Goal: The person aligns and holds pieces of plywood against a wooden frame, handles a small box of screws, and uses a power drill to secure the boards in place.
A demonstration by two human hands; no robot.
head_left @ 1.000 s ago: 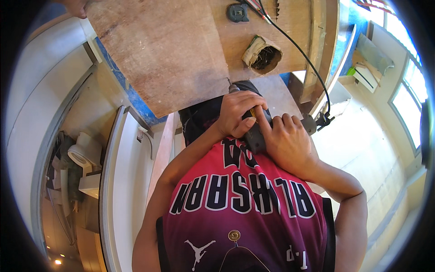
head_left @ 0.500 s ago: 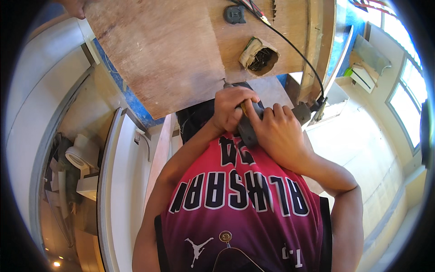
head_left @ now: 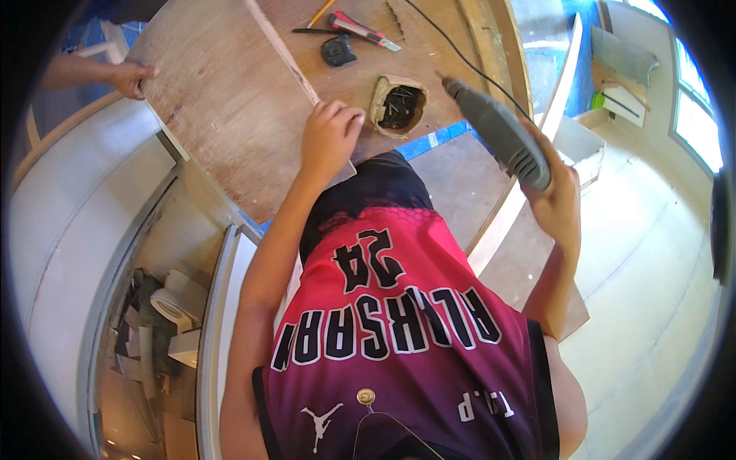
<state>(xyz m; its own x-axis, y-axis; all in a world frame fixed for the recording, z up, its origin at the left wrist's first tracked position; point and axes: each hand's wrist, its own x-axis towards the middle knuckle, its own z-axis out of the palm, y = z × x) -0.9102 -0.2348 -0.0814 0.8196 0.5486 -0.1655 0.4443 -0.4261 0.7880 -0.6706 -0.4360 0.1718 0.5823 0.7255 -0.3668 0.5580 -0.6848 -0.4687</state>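
My left hand (head_left: 331,138) has its fingers curled over the right edge of a plywood board (head_left: 222,100), near the corner closest to me. In my right hand (head_left: 558,195) is a grey corded power drill (head_left: 502,130), held by its rear end. The drill is apart from the wood, its bit pointing away and to the left. Between the two hands stands a torn carton (head_left: 379,103) with nails or screws inside. Another person's hand (head_left: 132,78) touches the board's far left edge.
Beyond the carton lie a dark tape measure (head_left: 337,50), a red utility knife (head_left: 360,31) and a pencil (head_left: 322,13). The black power cord (head_left: 460,47) trails over the wooden worktop (head_left: 441,65). A long pale wood strip (head_left: 566,77) runs along the right.
My left hand has left the drill and taken the board's edge. My right hand has carried the drill up and right. The board has shifted left, and its edge now shows.
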